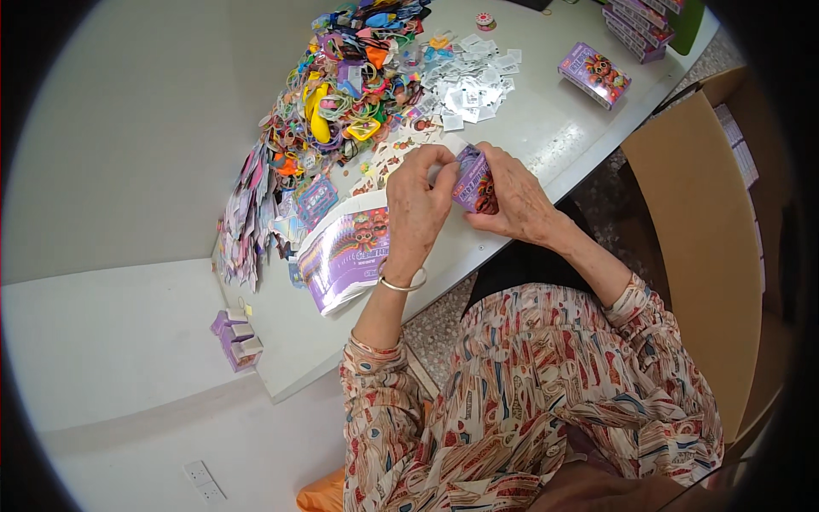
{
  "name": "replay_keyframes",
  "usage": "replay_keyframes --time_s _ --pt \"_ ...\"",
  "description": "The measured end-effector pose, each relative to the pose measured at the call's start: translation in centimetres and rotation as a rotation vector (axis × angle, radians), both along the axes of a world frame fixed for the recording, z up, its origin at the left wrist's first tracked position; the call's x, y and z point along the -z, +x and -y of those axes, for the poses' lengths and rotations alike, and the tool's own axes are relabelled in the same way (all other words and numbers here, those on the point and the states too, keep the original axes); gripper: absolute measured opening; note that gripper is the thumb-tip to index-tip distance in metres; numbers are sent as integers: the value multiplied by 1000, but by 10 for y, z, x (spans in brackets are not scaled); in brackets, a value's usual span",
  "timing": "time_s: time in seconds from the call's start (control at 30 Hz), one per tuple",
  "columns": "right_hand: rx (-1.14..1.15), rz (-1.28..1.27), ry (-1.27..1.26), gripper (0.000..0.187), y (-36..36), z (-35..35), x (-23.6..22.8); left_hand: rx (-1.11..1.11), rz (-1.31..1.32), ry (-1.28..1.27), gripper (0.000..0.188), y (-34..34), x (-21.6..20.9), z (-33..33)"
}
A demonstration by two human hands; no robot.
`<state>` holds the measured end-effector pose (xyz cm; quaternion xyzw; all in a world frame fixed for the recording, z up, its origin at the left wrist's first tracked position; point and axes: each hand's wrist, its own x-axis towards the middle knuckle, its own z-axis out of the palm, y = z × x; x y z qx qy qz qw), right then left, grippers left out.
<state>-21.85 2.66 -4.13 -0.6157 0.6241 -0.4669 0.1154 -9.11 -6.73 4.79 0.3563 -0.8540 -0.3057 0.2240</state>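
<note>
My right hand grips a small purple printed carton above the near edge of the table, thumb below and fingers along its right side. My left hand, with a bracelet at the wrist, is closed with thumb and forefinger pinched together at the carton's upper left end. What lies in that pinch is too small to make out. Beneath and beside the left hand is a stack of flat purple printed sheets. Sheets with small printed figures lie just beyond it.
A heap of colourful trinkets covers the far left of the table, beside a pile of small white packets. One finished-looking purple box stands right, near stacked boxes. An open cardboard carton stands on the right.
</note>
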Motion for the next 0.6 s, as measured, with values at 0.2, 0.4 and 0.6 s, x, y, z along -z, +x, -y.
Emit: replay_keyframes --time_s 0.2,0.4,0.6 --pt "-4 36 0 87 3 -1 -2 13 33 20 8 4 -6 -4" --pt "-23 22 -33 82 4 -1 -3 -19 -171 -121 7 9 7 1" --pt "-39 32 -39 83 3 -1 -2 26 -53 -130 10 6 3 -5"
